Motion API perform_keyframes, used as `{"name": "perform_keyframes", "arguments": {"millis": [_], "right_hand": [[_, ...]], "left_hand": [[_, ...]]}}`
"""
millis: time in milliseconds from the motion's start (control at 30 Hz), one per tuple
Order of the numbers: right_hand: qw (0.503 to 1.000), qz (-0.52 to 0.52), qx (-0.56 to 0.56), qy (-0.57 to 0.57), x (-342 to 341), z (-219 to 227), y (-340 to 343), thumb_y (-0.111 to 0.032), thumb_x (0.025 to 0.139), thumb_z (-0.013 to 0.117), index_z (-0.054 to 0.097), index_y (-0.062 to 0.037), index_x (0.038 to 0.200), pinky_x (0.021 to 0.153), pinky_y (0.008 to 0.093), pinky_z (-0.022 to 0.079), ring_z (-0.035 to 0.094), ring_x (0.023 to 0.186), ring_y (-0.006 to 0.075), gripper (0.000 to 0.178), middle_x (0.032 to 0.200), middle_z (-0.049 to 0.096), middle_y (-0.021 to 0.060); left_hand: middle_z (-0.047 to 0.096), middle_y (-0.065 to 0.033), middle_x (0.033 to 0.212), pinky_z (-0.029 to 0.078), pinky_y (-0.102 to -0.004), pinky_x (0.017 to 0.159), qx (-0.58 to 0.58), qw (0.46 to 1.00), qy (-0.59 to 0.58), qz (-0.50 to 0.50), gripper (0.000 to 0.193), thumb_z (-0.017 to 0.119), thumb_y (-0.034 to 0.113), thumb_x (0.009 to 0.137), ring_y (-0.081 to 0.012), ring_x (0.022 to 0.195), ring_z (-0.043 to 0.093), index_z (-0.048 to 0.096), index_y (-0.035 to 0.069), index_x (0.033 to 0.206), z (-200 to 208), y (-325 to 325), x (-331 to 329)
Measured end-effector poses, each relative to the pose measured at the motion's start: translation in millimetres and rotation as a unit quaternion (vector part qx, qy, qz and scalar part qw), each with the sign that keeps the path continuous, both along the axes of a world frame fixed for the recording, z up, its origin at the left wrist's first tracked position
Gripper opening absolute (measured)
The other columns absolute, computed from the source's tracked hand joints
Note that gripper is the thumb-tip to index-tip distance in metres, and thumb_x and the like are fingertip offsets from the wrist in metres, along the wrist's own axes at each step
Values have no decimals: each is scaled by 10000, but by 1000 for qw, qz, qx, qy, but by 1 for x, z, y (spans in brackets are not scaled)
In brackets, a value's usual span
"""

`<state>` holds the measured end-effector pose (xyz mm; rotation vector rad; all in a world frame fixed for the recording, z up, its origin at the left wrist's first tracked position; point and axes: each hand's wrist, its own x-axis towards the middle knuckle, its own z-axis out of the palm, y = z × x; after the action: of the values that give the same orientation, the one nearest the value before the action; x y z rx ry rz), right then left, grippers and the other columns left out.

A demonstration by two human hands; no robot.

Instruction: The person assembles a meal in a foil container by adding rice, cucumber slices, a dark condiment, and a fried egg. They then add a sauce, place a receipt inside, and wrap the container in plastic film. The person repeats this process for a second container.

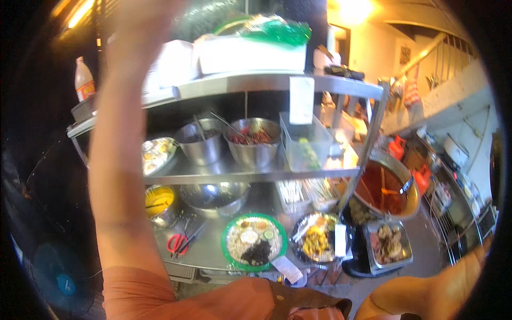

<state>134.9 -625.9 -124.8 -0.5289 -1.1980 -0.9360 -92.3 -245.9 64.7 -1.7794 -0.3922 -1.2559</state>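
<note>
My left arm reaches straight up across the left of the view. Its hand (145,18) is a blur at the top edge by a stack of white containers (176,63), its fingers out of sight. Low at the right, my right hand (465,273) is smeared near the dark rim; I cannot make out its fingers. On the counter before me lies a green-rimmed plate (227,242) of rice, black beans, egg and cucumber slices. To its right is a foil-lined plate (318,241) of yellow food. Paper slips (287,269) lie by both plates.
A steel shelf (240,177) holds steel bowls (253,154) with spoons and a clear plastic bin (306,141). Red-handled scissors (177,244) lie on the counter. At right stand a large pot (410,205) of red sauce and a steel tray (392,262) of meat.
</note>
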Motion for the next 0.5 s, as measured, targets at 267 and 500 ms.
{"name": "perform_keyframes", "arguments": {"millis": [267, 500], "right_hand": [[977, -84, -116, 159, 29, -21, 58, -228, 893, 508, 291, 52, 1374, 984, 400, 392, 539, 1089, 272, 597, 1308, 419, 242], [958, -117, -186, 185, 27, -32, 64, -201, 883, 540, 303, 43, 1365, 889, 335, 440, 560, 985, 200, 590, 1253, 457, 206]], "left_hand": [[664, -83, 1074, 479, -412, 873, -258, 964, 45, 42, 304, 593, 172, 806, -265, 1043, 609, 675, 247, 1090, 77, 181, 87], [659, -114, 1055, 482, -401, 864, -373, 924, 78, -27, 368, 639, 188, 798, -304, 994, 617, 637, 268, 1158, 65, 208, 123]]}}
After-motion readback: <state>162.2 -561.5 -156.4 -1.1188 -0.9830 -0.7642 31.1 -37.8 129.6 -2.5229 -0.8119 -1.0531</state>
